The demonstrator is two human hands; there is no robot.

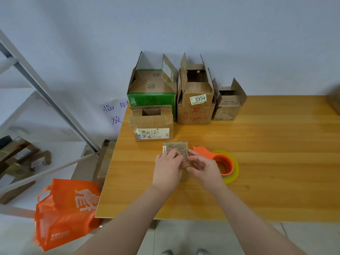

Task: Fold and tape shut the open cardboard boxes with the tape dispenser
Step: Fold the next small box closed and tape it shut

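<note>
Well, most of the small cardboard box (175, 148) is buried under both hands. Only its printed rear flap shows, the print too fine to read. The left hand (167, 167) curls over the top, its grip on the flap. The right hand (203, 167) pinches the box's edge, and both forearms angle in from below. It sits mid-bench (266, 162), just beside the orange tape dispenser (223, 163). Behind stand an open green box (151, 100) stamped "26" and a brown box (196, 111) labelled "5334". The bench edge cuts off a handwritten paper sign (114, 113).
</note>
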